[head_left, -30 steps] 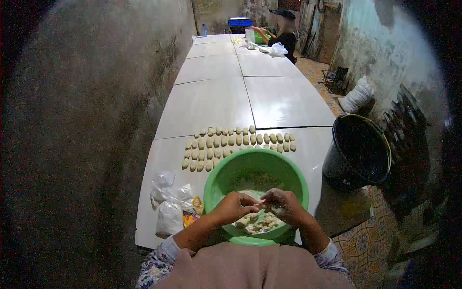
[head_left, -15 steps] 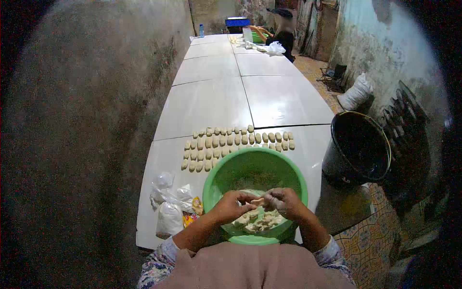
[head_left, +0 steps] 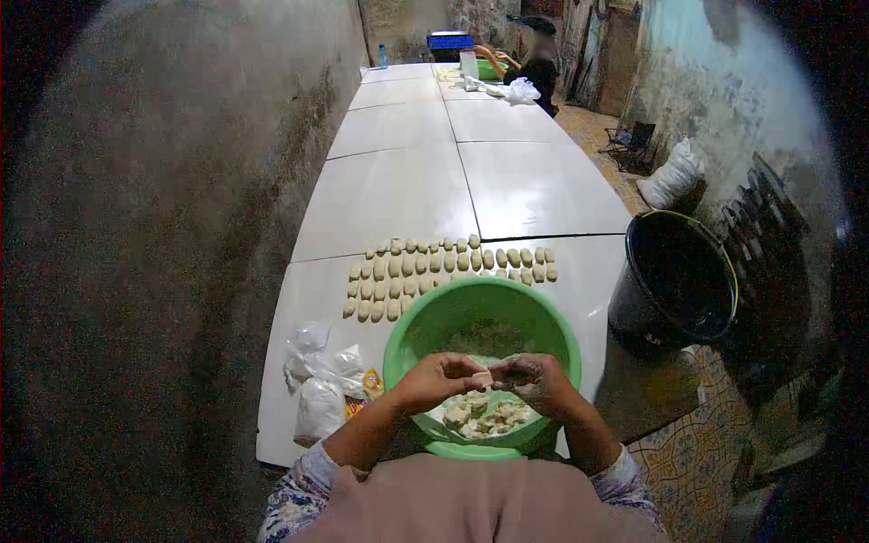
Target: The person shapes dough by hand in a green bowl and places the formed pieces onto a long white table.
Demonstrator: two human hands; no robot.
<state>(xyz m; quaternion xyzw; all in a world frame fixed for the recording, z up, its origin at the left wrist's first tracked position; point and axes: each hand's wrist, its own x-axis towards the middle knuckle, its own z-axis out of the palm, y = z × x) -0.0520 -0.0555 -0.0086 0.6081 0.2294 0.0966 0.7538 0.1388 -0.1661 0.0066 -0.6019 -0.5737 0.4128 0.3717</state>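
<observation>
Over a green basin [head_left: 403, 337], a small piece of pale dough [head_left: 483, 378] is held between my two hands. My left hand [head_left: 436, 382] pinches it with thumb and fingertips. From the other side, the curled fingers of my right hand [head_left: 536, 380] press against it; flour coats them. Below, torn lumps of dough [head_left: 487, 418] and white flour lie in the basin. Beyond the rim stand rows of small shaped dough pieces [head_left: 407, 265] on the white table; the basin hides part of the nearest rows.
Plastic bags of white powder [head_left: 320, 409] and a yellow-red packet [head_left: 372, 384] sit left of the basin. A black bucket [head_left: 665, 290] stands at the right. A white sack [head_left: 672, 176] leans by the wall. Another person [head_left: 540, 72] works at the far end near a blue crate [head_left: 450, 41].
My fingers have shifted around the dough piece, which now looks shorter and more upright between them. The far person's arms have moved slightly. The view has shifted a little.
</observation>
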